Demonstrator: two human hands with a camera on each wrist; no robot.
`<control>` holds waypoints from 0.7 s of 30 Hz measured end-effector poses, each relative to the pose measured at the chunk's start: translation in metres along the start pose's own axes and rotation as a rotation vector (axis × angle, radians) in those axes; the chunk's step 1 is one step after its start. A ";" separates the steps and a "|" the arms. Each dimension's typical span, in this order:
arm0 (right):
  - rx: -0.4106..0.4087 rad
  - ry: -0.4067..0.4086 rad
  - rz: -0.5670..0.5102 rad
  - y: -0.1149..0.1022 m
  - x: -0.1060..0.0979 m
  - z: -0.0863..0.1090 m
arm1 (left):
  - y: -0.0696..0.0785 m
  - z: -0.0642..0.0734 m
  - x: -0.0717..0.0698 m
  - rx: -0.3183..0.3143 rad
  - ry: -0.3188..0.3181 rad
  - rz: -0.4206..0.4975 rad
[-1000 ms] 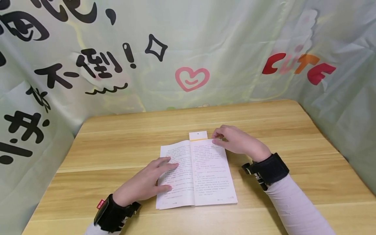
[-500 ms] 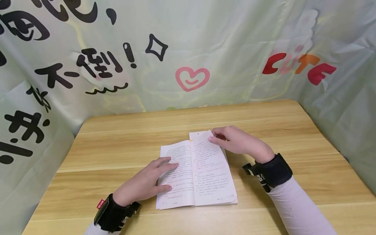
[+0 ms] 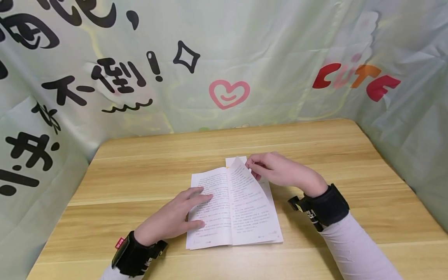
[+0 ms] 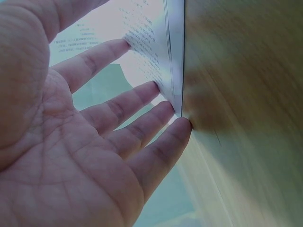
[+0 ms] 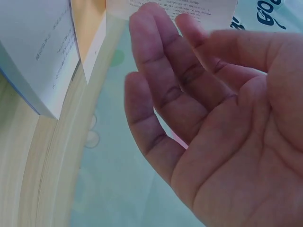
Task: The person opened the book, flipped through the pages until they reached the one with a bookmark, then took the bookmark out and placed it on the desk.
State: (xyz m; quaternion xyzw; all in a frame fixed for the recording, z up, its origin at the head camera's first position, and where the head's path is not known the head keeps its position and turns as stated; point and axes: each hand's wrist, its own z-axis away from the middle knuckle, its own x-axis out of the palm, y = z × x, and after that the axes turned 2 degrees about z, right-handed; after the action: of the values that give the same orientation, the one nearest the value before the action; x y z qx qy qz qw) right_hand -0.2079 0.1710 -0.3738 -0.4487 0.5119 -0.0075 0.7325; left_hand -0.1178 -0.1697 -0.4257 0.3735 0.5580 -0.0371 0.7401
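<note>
An open paperback book (image 3: 211,210) lies on the wooden table, its pages covered in small print. My left hand (image 3: 175,216) rests on the left page with fingers spread; the left wrist view shows its straight fingertips (image 4: 163,111) along the book's edge. At the top right, my right hand (image 3: 274,167) pinches the edge of a lifted right-hand page (image 3: 245,184), which curls up toward the left; the exact contact is partly hidden. Between the pages, a white bookmark card (image 3: 229,161) sticks out at the top, partly covered by the raised page. The card's orange part (image 5: 90,23) shows in the right wrist view.
The wooden table (image 3: 140,155) extends around the book. Behind and beside it hangs a pale green printed curtain (image 3: 280,58) with black characters and a pink heart. Black straps with small cameras (image 3: 325,204) sit on both wrists.
My right hand has taken the right page's top corner and moved slightly left, lifting and curling the page over part of the bookmark. The left hand stays in place.
</note>
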 end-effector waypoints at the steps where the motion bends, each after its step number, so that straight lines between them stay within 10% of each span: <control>1: -0.005 -0.006 -0.002 0.000 0.000 0.000 | 0.000 0.000 0.000 -0.001 0.001 0.002; 21: -0.041 -0.039 0.018 -0.001 0.009 -0.003 | 0.000 0.000 -0.001 -0.003 0.003 0.010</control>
State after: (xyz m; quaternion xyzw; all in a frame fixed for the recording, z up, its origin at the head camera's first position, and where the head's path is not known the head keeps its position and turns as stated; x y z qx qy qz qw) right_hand -0.2053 0.1640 -0.3800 -0.4592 0.5015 0.0185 0.7330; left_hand -0.1184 -0.1703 -0.4251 0.3753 0.5571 -0.0322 0.7401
